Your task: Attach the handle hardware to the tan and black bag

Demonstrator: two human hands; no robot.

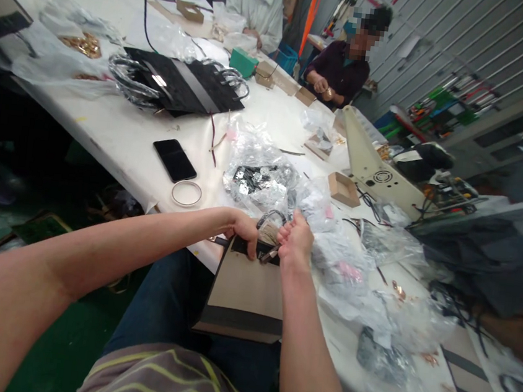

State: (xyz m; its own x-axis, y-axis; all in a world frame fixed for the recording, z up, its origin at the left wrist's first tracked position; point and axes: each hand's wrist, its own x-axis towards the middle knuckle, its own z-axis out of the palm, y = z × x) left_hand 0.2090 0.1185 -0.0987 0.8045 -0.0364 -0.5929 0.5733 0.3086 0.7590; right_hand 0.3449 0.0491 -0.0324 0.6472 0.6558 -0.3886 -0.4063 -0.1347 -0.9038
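A taupe handbag (pixel 247 285) with black trim rests against my lap at the table's edge. My left hand (pixel 243 230) is closed over its top edge, thumb pointing down the front panel. Beside it, my right hand (pixel 296 242) is pinched shut at the bag's upper right corner. A small dark greyish piece (pixel 269 256) juts out below those fingers; its kind is unclear, and what the fingertips grip is hidden. Behind the hands rises a looped handle (pixel 272 217) that looks wrapped in plastic. Crumpled clear plastic with small shiny metal parts (pixel 258 180) lies just beyond.
On the white table (pixel 122 138) lie a phone (pixel 174 159), a clear ring (pixel 186 194), wrapped black bags (pixel 184 85) and a small cardboard box (pixel 344 189). A cream machine (pixel 376 170) stands at right. Two people, one in a dark shirt (pixel 342 70), sit across the table.
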